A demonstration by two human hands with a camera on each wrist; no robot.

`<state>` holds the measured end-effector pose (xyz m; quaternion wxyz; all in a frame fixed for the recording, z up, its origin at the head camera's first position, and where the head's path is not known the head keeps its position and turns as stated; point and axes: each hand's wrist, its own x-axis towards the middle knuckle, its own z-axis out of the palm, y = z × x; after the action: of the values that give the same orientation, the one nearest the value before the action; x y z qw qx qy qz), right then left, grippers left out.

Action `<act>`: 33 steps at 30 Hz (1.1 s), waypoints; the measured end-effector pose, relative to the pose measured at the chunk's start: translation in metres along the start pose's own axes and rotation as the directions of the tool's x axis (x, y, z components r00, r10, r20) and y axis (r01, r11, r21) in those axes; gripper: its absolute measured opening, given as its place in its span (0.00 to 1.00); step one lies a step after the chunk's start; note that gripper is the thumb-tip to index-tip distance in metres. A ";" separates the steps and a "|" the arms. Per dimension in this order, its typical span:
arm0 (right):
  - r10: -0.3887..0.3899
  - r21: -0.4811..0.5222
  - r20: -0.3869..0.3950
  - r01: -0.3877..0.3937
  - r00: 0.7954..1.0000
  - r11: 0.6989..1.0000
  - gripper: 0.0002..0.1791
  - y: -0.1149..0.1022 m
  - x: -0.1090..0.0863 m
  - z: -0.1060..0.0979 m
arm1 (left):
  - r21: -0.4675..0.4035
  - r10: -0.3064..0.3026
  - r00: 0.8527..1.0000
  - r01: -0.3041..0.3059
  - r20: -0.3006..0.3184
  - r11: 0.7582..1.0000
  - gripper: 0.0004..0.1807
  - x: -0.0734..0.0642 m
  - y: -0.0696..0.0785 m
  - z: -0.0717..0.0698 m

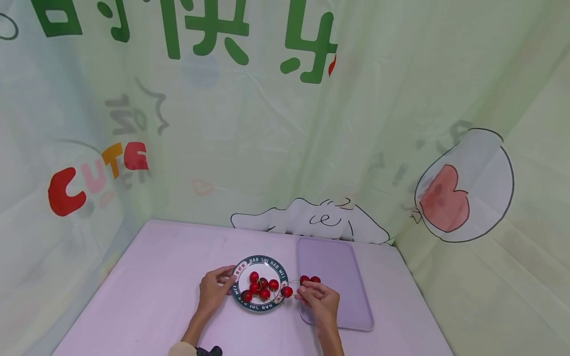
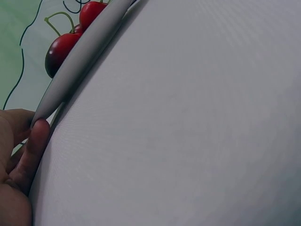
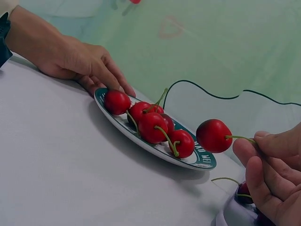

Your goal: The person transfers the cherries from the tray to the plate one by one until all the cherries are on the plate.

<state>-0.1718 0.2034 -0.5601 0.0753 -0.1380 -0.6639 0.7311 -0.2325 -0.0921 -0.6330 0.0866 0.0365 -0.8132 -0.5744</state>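
Note:
A round plate (image 1: pixel 257 307) with a dark green lettered rim holds several red cherries (image 1: pixel 264 294) with green stems. My left hand (image 1: pixel 213 291) grips the plate's left edge between thumb and fingers, as the left wrist view shows close up at the rim (image 2: pixel 70 84). My right hand (image 1: pixel 318 298) pinches the stem of a single cherry (image 3: pixel 214 135), which hangs in front of the fingertips by the plate's right rim. Beyond the right hand, two more cherries (image 1: pixel 315 279) lie on the purple tray (image 1: pixel 343 262), partly hidden by the fingers.
The purple tray lies to the right of the plate on a pale table (image 1: pixel 178 257). A printed curtain (image 1: pixel 267 148) hangs behind the table and along both sides.

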 end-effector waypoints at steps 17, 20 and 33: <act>-0.002 -0.027 0.031 0.002 1.000 1.000 0.16 0.019 0.015 0.009 | -0.012 0.001 1.000 -0.001 0.007 1.000 0.19 0.002 -0.002 0.000; -0.010 -0.027 0.035 0.011 0.999 1.000 0.16 0.016 0.014 0.012 | -0.012 0.003 1.000 -0.003 0.006 1.000 0.19 0.002 -0.004 0.000; -0.014 -0.018 0.064 0.015 0.998 1.000 0.16 0.011 0.008 0.022 | -0.005 0.002 1.000 -0.002 0.004 1.000 0.18 0.003 -0.006 0.001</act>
<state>-0.1857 0.1836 -0.5700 0.0578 -0.1104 -0.6737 0.7284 -0.2362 -0.0930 -0.6384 0.0858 0.0344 -0.8119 -0.5765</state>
